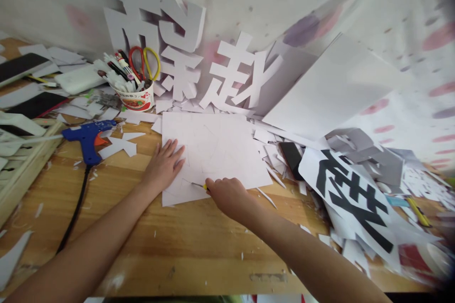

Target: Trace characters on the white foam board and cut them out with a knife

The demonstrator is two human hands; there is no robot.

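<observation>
Lying flat on the wooden table (185, 246), at the middle of the scene: a white sheet (220, 151), long axis running left to right, faint pencilled lines crossing its face. Pressing down on the sheet's near-left part, fingers spread wide and flat: the left hand (164, 164). Closing around a small craft knife (199, 185), yellow at the grip: the right hand (227, 195), sitting at the sheet's near edge, just right of the left hand. Pointing left from the fist, toward the left hand: the thin blade tip, touching the sheet or just above it; impossible to tell which. Resting well apart at far left: a blue glue gun (88, 136). Standing beyond it: a cup of scissors and pens (137, 90). Leaning against the far wall: cut paper characters (199, 57).
</observation>
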